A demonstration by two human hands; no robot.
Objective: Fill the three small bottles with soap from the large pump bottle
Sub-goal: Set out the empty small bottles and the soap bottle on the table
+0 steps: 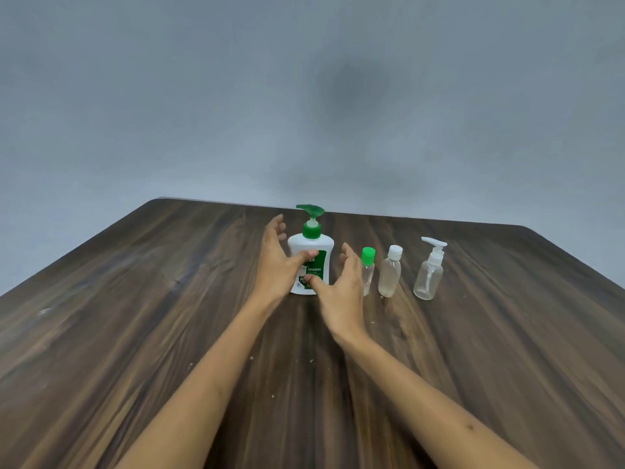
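Observation:
A large white pump bottle (313,247) with a green pump head and green label stands upright near the table's far edge. My left hand (275,260) is spread open around its left side, thumb lying across the label. My right hand (340,284) is open at its right side, thumb tip against the lower front. To the right stand three small clear bottles in a row: one with a green cap (368,265), partly behind my right hand, one with a white flip cap (390,272), and one with a white spray pump (429,270). All three are capped.
The dark wood-grain table (135,316) runs wide on both sides and toward me, with a few small crumbs near its middle. A plain grey wall stands right behind the far edge.

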